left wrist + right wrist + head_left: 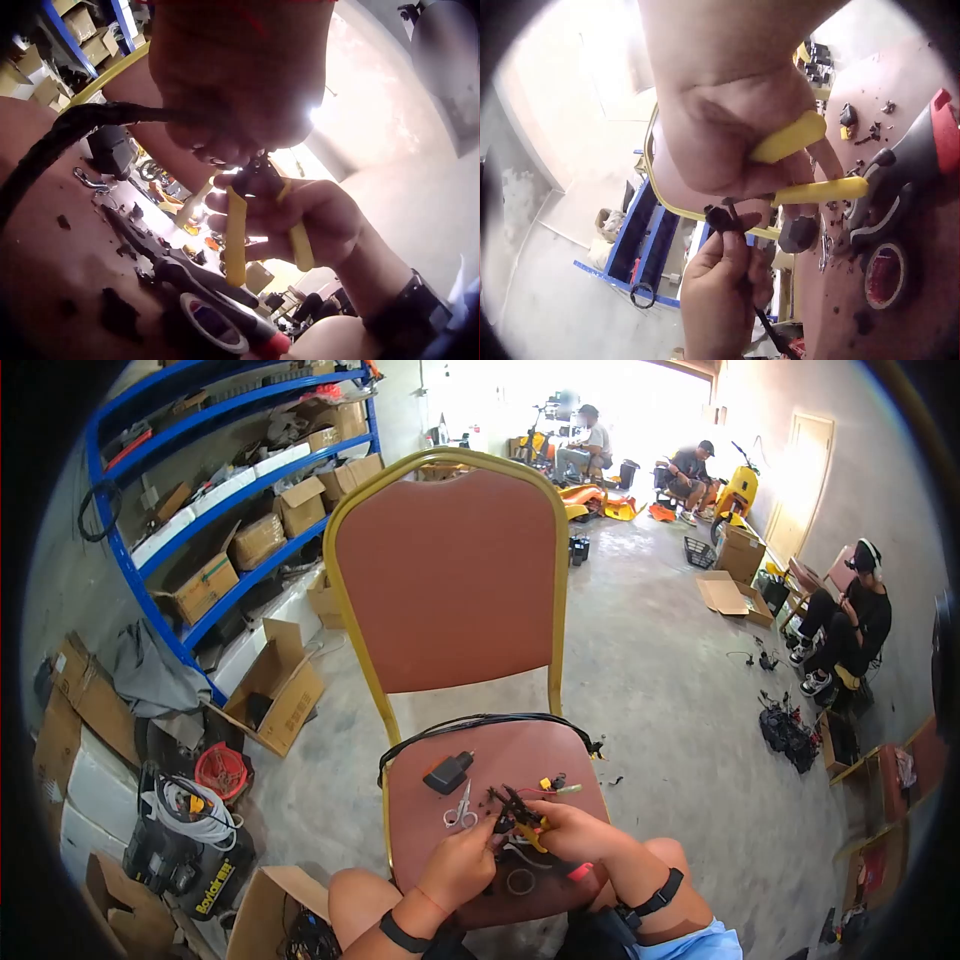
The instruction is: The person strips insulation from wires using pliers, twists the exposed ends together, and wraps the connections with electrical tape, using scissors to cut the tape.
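My left hand (458, 865) pinches the end of a black cable (90, 116) between thumb and fingers. My right hand (575, 830) grips yellow-handled pliers (236, 240), whose dark head is right at the cable end (718, 217). In the right wrist view the plier handles stand apart in the palm. Below both hands, on the reddish-brown chair seat (400, 840), lie larger pliers with grey-black and red handles (922, 150) and a roll of tape (885, 277). Small scissors (461, 812) and a black-and-orange block (447, 771) lie farther back.
Black cable (470, 720) runs along the seat's rear, before the chair back (450, 580). Dark scraps litter the seat. An open carton (275, 900) stands at lower left. Blue shelves (190, 575) hold boxes. A seated person (865, 615) is at right; two others sit farther back.
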